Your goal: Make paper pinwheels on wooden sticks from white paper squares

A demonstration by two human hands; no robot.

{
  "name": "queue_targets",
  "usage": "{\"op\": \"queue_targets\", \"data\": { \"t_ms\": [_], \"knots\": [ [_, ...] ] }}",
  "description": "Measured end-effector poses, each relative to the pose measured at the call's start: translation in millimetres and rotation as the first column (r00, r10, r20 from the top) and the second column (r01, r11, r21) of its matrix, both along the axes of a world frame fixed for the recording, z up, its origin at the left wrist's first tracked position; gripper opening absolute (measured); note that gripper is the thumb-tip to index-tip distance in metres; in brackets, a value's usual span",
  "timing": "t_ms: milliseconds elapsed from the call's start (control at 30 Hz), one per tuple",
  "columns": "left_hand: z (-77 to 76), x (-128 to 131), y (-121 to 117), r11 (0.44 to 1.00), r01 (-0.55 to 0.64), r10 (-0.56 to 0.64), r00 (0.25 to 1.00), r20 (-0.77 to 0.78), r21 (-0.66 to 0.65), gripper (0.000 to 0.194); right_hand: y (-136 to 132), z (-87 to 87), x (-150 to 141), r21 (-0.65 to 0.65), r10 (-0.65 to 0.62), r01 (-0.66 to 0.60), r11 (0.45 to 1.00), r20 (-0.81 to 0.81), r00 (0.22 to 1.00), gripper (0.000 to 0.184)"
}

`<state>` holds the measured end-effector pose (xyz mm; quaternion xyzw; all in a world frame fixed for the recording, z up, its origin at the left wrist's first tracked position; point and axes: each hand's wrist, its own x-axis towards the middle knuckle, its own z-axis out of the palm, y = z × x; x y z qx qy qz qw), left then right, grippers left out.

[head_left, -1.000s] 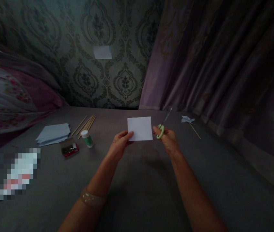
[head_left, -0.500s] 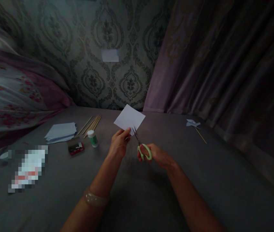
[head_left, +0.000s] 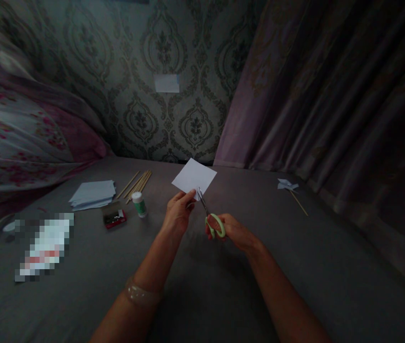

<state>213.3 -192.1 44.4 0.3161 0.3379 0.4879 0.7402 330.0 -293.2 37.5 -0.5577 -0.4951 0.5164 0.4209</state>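
Observation:
A square white sheet of paper (head_left: 194, 176) is held up cornerwise, its lower corner pinched by my left hand (head_left: 181, 207). My right hand (head_left: 233, 231) grips a pair of scissors (head_left: 215, 226) by its light green handles. The metal blades point up and to the left, at the paper's lower corner beside my left thumb. In this dim light I cannot tell how deep any cut in the sheet runs.
On the grey cloth to the left lie a stack of paper (head_left: 93, 194), several wooden sticks (head_left: 139, 186), a small red box (head_left: 114, 218) and a white-capped glue bottle (head_left: 139, 205). At the right is a paper pinwheel (head_left: 287, 185) on a stick.
The scissor blades have drawn closer together at the paper's corner. The whole view has shifted slightly, and the paper sits a little lower in it.

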Motion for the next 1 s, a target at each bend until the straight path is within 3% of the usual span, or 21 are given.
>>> {"op": "queue_targets", "data": {
  "t_ms": [267,800,1000],
  "knots": [
    [0.1,3.5,-5.3,1.0,0.003,-0.003,1.0,-0.005,0.004,0.031,1.1,3.8,-5.2,-0.013,-0.107,0.108,0.994,0.043,0.993,0.061],
    [-3.5,0.7,2.9,0.998,-0.061,0.061,0.998,0.023,0.005,0.035,0.4,5.1,-3.6,-0.067,-0.042,0.04,0.997,-0.034,0.999,0.065],
    [-2.4,2.3,-0.8,0.999,-0.052,0.052,0.999,0.003,-0.002,0.035,0.6,6.1,-6.6,-0.061,-0.069,0.067,0.996,-0.031,0.997,0.064]
  ]
}}
